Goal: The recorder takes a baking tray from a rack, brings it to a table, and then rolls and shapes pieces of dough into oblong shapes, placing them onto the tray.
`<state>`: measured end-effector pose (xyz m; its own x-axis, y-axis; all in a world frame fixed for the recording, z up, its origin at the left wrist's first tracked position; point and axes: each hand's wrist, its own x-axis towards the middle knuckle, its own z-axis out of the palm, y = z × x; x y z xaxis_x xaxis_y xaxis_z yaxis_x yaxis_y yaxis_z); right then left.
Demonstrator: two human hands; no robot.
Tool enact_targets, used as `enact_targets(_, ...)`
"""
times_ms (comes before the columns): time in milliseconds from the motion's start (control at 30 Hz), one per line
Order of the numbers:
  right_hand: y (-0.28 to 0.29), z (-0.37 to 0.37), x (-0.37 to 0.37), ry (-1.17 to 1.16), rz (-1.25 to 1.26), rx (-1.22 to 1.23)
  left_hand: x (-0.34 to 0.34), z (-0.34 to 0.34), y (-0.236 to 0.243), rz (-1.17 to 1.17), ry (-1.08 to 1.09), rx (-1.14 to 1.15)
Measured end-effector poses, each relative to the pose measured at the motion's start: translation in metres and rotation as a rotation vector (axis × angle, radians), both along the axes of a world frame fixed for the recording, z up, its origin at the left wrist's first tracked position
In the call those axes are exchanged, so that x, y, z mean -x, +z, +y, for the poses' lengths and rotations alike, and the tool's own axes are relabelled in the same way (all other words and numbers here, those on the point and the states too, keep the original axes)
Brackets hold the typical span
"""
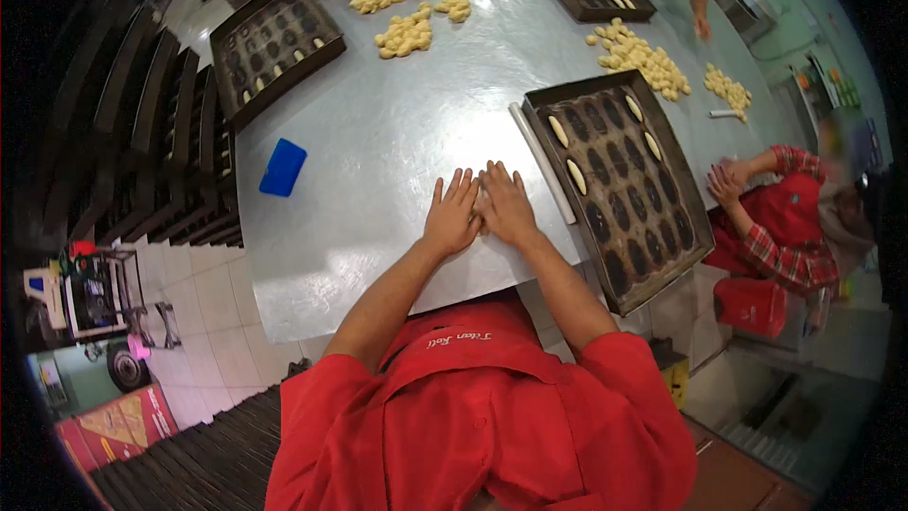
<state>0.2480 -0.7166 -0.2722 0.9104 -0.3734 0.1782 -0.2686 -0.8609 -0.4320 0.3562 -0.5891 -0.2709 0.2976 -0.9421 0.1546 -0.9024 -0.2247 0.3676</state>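
Left hand and right hand: palms down over the metal table, fingers extended, slightly spread, not curled around anything. Hands meet at their inner edges; material beneath the palms cannot be determined. From the hands, the pale rod lies at 2 o'clock, along the baking tray at 3 o'clock.

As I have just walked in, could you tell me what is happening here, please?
The camera wearer has the left hand and right hand palm-down, close together on a shiny metal table; what lies beneath is mostly hidden. To the right, a dark rectangular metal tray holds four slim pale dough pieces, with a long pale rod beside it. A blue plastic piece lies to the left.
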Motion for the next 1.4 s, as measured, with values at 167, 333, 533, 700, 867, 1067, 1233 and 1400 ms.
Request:
enact_targets(167, 0.003, 0.052, 0.062, -0.011, -0.087, -0.019, 0.014, 0.053, 0.014, 0.007, -0.202, -0.079)
enact_targets(333, 0.022, 0.045, 0.042, -0.192, -0.256, -0.386, 0.012, 0.08, 0.013, 0.188, -0.253, 0.105)
enact_targets(533, 0.01, 0.033, -0.036, -0.17, -0.005, 0.111, -0.019, 0.112, -0.005, 0.504, 0.228, 0.469)
enact_targets(700, 0.006, 0.124, 0.038, 0.084, 0.22, 0.087, -0.056, 0.198, -0.005, 0.234, 0.551, 0.551)
enact_targets(867, 0.011, 0.083, -0.013, -0.006, 0.213, 0.138, -0.059, 0.207, 0.001, 0.178, 0.623, 0.529)
enact_targets(1067, 0.023, -0.031, -0.074, -0.316, 0.026, -0.18, -0.059, 0.213, -0.002, 0.223, 0.641, 0.467)
enact_targets(1233, 0.039, -0.007, -0.003, -0.168, 0.113, -0.363, -0.059, 0.205, 0.004, 0.177, 0.59, 0.49)
enact_targets(1400, 0.019, 0.008, 0.018, -0.203, -0.139, -0.118, -0.062, 0.202, 0.005, 0.153, 0.532, 0.467)
